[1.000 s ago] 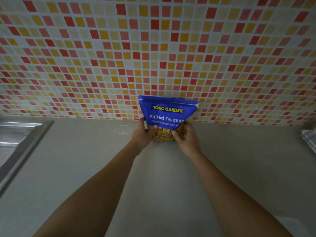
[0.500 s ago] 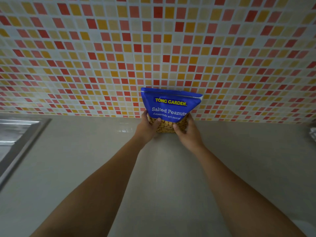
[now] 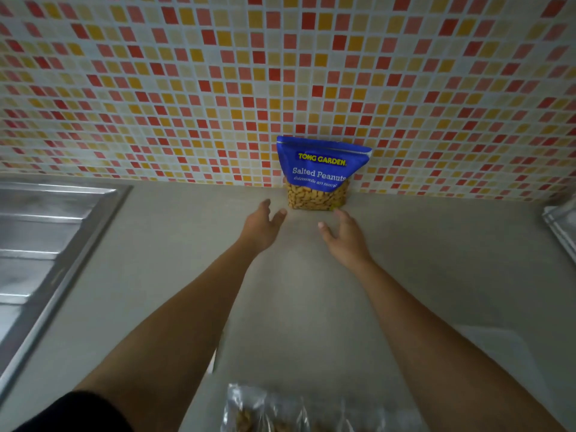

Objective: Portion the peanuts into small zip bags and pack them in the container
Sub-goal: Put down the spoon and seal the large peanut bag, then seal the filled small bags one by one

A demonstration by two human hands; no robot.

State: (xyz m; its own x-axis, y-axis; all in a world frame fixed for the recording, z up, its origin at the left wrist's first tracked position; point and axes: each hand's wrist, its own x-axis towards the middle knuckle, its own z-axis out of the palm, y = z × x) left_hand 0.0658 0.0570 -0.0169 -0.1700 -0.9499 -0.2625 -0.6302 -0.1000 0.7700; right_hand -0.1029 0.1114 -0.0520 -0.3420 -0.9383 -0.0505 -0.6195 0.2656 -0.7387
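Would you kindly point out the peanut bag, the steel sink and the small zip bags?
peanut bag (image 3: 319,169), head view, blue printed front.
steel sink (image 3: 46,232), head view, ribbed draining surface.
small zip bags (image 3: 249,413), head view, clear plastic of the left bag.

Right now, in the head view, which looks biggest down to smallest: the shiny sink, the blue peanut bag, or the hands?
1. sink
2. peanut bag
3. left hand and right hand, which look alike

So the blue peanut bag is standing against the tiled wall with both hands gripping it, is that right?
Not quite. In the head view the peanut bag stands against the tiled wall, but the left hand and right hand are open in front of it, gripping nothing.
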